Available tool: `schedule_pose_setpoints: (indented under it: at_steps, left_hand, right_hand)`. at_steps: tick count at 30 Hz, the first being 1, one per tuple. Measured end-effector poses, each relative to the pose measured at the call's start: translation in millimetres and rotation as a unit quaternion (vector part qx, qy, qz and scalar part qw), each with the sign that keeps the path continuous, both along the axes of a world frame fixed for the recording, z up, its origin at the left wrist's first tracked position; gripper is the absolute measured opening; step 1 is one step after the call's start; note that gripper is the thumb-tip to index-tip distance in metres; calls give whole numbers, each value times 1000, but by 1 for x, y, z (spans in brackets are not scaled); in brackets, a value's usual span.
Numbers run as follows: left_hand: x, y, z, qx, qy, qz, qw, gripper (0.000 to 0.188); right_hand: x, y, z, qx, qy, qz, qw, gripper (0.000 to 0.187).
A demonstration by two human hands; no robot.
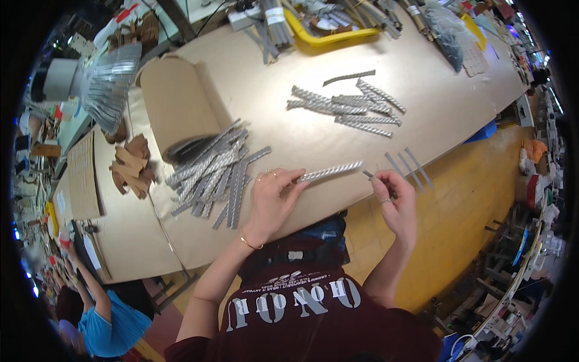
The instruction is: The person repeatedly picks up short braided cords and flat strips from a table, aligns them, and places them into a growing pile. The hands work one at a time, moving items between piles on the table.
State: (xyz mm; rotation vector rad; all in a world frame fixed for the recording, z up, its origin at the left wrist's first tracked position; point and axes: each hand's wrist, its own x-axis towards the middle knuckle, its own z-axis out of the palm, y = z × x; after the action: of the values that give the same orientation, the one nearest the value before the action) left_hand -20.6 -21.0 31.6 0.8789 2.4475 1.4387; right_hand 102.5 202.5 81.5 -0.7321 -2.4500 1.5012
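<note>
In my left hand (272, 196), thumb and fingers pinch the near end of a silver braided strip (335, 170). The strip points to the right, over the table's front edge area. Just beyond its far tip, my right hand (396, 199) is closed with a thin, short grey piece (367, 174) sticking out from the fingertips. What else lies inside those fingers is hidden. Beside the right hand, narrow grey strips (411, 172) rest at the table edge. Farther off lies a loose group of silver braided strips (350, 107). A heap of grey and braided strips (211, 172) sits left of my left hand.
A rolled brown sheet (181, 99) stands behind the left heap, with brown scraps (131, 169) beside it. At the far side is a yellow tray (344, 40) of strips. Another person in a blue shirt (117, 326) is at the lower left. Yellow floor (464, 181) shows right of the table.
</note>
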Motion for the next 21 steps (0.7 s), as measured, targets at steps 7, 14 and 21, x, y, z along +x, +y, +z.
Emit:
schedule_pose_setpoints:
  at_steps: [7, 14, 21]
  left_hand:
    - [30, -36, -19, -126, 130, 48, 982, 45]
    - [41, -41, -12, -167, 162, 24, 972, 49]
    - [26, -25, -23, -196, 196, 12, 961, 43]
  right_hand:
    - [-35, -36, -1, 117, -90, 220, 964, 13]
    - [-55, -59, 2, 172, -130, 214, 953, 15]
    - [-59, -71, -9, 92, -125, 163, 974, 18]
